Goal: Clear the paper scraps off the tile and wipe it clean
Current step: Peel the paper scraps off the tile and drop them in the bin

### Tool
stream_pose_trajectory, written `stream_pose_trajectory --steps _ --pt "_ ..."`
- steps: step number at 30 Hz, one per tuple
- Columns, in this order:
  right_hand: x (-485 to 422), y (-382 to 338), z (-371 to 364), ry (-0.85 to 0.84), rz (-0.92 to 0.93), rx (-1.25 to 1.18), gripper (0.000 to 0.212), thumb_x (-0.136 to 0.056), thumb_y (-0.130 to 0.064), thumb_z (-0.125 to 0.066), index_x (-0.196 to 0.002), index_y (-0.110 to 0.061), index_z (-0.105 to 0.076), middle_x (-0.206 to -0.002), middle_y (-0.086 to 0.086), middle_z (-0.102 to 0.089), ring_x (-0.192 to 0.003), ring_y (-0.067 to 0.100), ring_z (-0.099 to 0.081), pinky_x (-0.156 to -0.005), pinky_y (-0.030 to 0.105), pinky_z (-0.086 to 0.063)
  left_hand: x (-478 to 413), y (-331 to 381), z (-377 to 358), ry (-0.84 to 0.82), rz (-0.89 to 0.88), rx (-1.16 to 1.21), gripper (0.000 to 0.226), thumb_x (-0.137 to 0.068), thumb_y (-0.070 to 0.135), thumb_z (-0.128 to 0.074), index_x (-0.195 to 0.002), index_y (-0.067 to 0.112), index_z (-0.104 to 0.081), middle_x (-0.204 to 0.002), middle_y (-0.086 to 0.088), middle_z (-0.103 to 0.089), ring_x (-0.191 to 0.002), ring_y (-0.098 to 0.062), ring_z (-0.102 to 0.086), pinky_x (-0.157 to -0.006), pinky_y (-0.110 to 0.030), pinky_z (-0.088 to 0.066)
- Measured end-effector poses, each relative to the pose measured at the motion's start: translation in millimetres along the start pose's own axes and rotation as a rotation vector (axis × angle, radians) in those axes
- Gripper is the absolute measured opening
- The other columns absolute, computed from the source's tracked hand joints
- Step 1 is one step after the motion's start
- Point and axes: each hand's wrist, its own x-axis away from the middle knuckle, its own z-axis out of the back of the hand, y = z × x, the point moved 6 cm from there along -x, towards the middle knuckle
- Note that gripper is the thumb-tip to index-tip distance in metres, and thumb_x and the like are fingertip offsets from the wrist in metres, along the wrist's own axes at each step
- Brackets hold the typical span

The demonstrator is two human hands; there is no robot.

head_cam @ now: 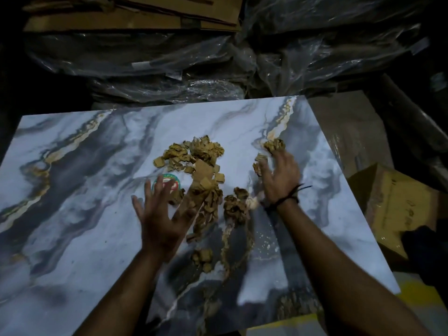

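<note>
A large marbled blue-grey tile [97, 190] lies flat in front of me. Brown paper scraps [196, 156] are heaped at its middle, with smaller clumps [236, 207] nearer me and a small clump [274, 144] to the right. A round green and red sticker [167, 184] shows on the tile. My left hand [162, 219] hovers with fingers spread just left of the heap, over the sticker. My right hand [281, 178] lies flat with straight fingers, its fingertips touching the right clump. Neither hand holds anything.
Crumpled clear plastic wrap [218, 57] over dark stacks lies beyond the tile's far edge. Flattened cardboard [133, 18] sits at the top left. A brown cardboard box [392, 202] stands right of the tile. A yellow surface [412, 287] shows below right.
</note>
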Motion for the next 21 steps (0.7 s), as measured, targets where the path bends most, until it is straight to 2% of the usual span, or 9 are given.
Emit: stream_pose_trajectory --steps 1,3,6,9,13,15,21 --pt "-21 14 4 0.015 0.012 0.034 0.079 -0.089 -0.072 -0.027 -0.124 -0.011 -0.061 -0.132 0.020 -0.056 -0.121 0.038 -0.051 -0.098 0.051 -0.043 -6 -9 0 -0.024 0.003 0.020 0.088 -0.076 0.082 -0.032 -0.143 0.025 -0.032 -0.158 0.000 -0.017 -0.147 -0.023 -0.002 -0.113 -0.060 0.005" --pt "-55 34 2 -0.067 0.015 0.107 0.078 -0.084 -0.074 -0.034 -0.129 -0.016 -0.057 -0.141 0.019 -0.048 -0.128 0.037 -0.045 -0.105 0.048 -0.038 -21 -23 -10 -0.121 -0.036 -0.002 0.094 -0.072 0.087 -0.028 -0.146 0.030 -0.028 -0.160 0.001 -0.009 -0.147 -0.023 0.003 -0.112 -0.061 0.005" --pt "-74 44 -18 -0.315 0.047 0.105 0.088 -0.077 -0.082 -0.027 -0.139 -0.024 -0.049 -0.150 0.015 -0.038 -0.136 0.034 -0.037 -0.113 0.045 -0.030 -34 -14 -35 -0.273 -0.189 -0.090 0.095 -0.070 0.090 -0.025 -0.148 0.037 -0.019 -0.160 0.000 -0.001 -0.146 -0.023 0.007 -0.112 -0.062 0.003" --pt "-55 33 -32 -0.425 0.164 0.111 0.096 -0.077 -0.086 -0.016 -0.138 -0.021 -0.050 -0.150 0.011 -0.040 -0.132 0.032 -0.042 -0.111 0.048 -0.029 -30 5 -56 -0.335 -0.238 -0.117 0.090 -0.073 0.087 -0.023 -0.149 0.038 -0.014 -0.160 0.002 -0.002 -0.147 -0.019 0.005 -0.114 -0.060 -0.002" --pt "3 9 -38 -0.433 0.270 0.062 0.080 -0.089 -0.070 -0.017 -0.139 -0.016 -0.048 -0.148 0.013 -0.042 -0.132 0.033 -0.042 -0.110 0.052 -0.028 -26 20 -65 -0.274 -0.168 -0.070 0.090 -0.076 0.086 -0.015 -0.148 0.032 -0.022 -0.159 -0.001 -0.014 -0.147 -0.018 -0.005 -0.117 -0.051 -0.007" --pt "29 -4 -39 -0.437 0.268 0.009 0.086 -0.089 -0.074 -0.008 -0.142 -0.017 -0.045 -0.149 0.013 -0.040 -0.137 0.031 -0.037 -0.112 0.053 -0.023 -25 28 -69 -0.258 -0.158 -0.052 0.089 -0.078 0.083 -0.014 -0.149 0.029 -0.022 -0.159 -0.004 -0.015 -0.147 -0.020 -0.006 -0.117 -0.051 -0.004" --pt "79 -36 -46 -0.406 0.147 -0.187 0.090 -0.087 -0.076 -0.004 -0.144 -0.018 -0.041 -0.149 0.013 -0.041 -0.139 0.030 -0.035 -0.116 0.052 -0.021 -14 53 -88 -0.236 -0.070 0.057 0.074 -0.086 0.061 -0.018 -0.148 0.022 -0.026 -0.156 -0.005 -0.024 -0.146 -0.022 -0.011 -0.118 -0.049 -0.003"
